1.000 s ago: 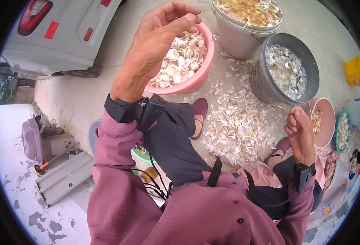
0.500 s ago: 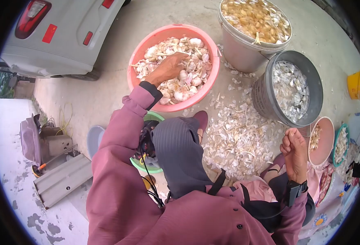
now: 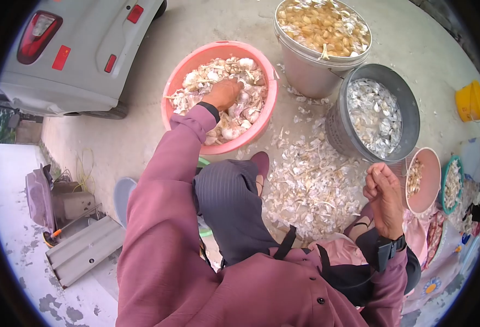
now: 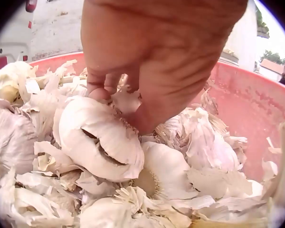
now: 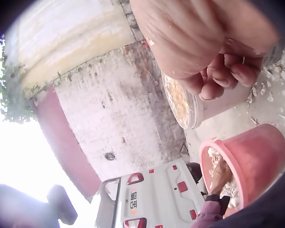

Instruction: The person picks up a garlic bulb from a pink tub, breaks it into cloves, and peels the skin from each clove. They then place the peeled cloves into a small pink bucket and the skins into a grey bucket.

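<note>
My left hand point(image 3: 222, 94) reaches down into a pink tub point(image 3: 271, 103) heaped with garlic bulbs and loose papery skins. In the left wrist view, thumb and fingers pinch the top of a split white garlic bulb point(image 4: 97, 137); the fingertips are partly hidden behind it. Other bulbs lie around it, among them a pale garlic bulb point(image 4: 164, 171) just to the right. My right hand point(image 3: 384, 199) is held up near the right knee, beside the dark grey bucket, with its fingers curled in toward the palm. Nothing shows in its grip.
A white bucket point(image 3: 305, 71) of peeled cloves in liquid stands behind the grey bucket point(image 3: 338, 128) of cloves and skins. Garlic skins point(image 3: 311, 191) litter the floor between the feet. At right are a tilted pink basin point(image 3: 428, 188) and a yellow bucket point(image 3: 471, 102). A vehicle point(image 3: 87, 65) stands at left.
My left hand has come down from above the tub into the garlic, and its fingers have closed at a bulb. My right hand stays curled near the right knee.
</note>
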Motion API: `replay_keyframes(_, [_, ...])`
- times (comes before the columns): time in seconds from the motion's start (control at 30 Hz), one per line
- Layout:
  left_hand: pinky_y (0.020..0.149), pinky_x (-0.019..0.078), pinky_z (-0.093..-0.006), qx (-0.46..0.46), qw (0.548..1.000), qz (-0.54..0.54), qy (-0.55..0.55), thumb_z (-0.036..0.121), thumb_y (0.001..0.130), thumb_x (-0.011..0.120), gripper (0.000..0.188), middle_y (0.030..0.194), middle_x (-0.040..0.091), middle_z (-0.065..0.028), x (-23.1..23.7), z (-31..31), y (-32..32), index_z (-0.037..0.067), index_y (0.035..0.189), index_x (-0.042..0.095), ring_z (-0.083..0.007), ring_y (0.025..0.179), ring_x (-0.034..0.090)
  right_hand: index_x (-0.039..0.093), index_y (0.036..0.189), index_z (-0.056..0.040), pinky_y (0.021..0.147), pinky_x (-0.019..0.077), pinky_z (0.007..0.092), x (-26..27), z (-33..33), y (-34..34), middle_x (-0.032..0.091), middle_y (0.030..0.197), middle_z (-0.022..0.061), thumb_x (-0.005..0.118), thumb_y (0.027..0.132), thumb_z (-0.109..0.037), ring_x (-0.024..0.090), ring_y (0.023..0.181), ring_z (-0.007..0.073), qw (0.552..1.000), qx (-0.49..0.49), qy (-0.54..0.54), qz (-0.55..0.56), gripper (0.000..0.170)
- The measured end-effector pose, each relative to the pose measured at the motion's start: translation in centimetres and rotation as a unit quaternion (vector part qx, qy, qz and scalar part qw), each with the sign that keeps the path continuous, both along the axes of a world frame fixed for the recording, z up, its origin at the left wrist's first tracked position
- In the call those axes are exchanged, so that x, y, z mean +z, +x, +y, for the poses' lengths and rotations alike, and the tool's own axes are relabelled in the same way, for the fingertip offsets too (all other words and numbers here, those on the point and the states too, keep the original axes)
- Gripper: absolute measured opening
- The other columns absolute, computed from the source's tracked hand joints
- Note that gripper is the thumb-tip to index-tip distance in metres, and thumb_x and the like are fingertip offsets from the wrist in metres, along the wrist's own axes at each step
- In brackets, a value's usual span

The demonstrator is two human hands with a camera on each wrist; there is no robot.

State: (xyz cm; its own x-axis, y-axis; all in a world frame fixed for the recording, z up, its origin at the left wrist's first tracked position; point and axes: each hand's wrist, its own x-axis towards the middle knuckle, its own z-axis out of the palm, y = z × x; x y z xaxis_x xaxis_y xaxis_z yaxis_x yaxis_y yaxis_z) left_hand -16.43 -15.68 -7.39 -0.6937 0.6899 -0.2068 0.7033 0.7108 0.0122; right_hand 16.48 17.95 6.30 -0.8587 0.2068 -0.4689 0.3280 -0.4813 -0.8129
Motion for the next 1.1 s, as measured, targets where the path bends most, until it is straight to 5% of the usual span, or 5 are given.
replay_keyframes(0.27, [0.088,0.0480,-0.0428,0.081,0.984,-0.147,0.052,0.020,0.082,0.056,0.043,0.106,0.066,-0.0187,4.4,-4.2,2.6,0.008,0.123,0.057,-0.0369,0.097,0.063,0.057,0.094,-0.0061,0.053,0.0274,0.0177,1.7,-0.7,0.9,0.045,0.067,-0.0052,0.053,0.096,-0.019,0.034,0.057,0.0025,0.999,0.028,0.005,0.046,0.013])
replay_keyframes(0.37, [0.065,0.0434,-0.0266,0.350,0.786,-0.359,0.362,0.029,0.087,0.059,0.041,0.099,0.060,0.0029,7.1,-6.5,4.1,0.009,0.123,0.055,-0.0080,0.079,0.053,0.057,0.094,-0.0060,0.054,0.0281,0.0173,2.3,-1.5,1.5,0.046,0.068,-0.0052,0.053,0.096,-0.019,0.035,0.058,0.0025,0.997,0.042,0.006,0.062,0.013])
replay_keyframes(0.67, [0.059,0.0513,-0.0222,0.350,0.587,-0.502,0.530,0.023,0.094,0.052,0.026,0.103,0.065,-0.0048,20.9,2.9,14.5,0.008,0.115,0.054,-0.0133,0.088,0.066,0.059,0.098,-0.0065,0.055,0.0304,0.0165,2.4,-3.2,2.6,0.051,0.075,-0.0044,0.054,0.096,-0.020,0.039,0.061,0.0019,0.988,0.117,0.040,0.090,0.015])
replay_keyframes(0.87, [0.060,0.0504,-0.0243,0.245,0.602,-0.678,0.344,0.026,0.097,0.047,0.027,0.106,0.063,-0.0064,16.2,12.8,22.5,0.008,0.117,0.053,-0.0140,0.088,0.065,0.057,0.104,-0.0044,0.059,0.0366,0.0177,0.0,-3.0,3.3,0.054,0.081,-0.0034,0.062,0.091,-0.027,0.045,0.068,0.0026,0.979,0.056,0.159,0.115,0.027])
replay_keyframes(1.1, [0.047,0.0332,-0.0230,0.318,0.473,-0.768,0.291,0.043,0.101,0.037,0.037,0.078,0.052,-0.0008,5.7,15.9,27.7,0.009,0.110,0.049,-0.0102,0.060,0.045,0.055,0.100,-0.0036,0.058,0.0425,0.0286,-6.0,-2.3,5.2,0.051,0.070,0.0018,0.073,0.079,-0.031,0.052,0.064,0.0113,0.915,0.197,0.348,0.048,0.038])
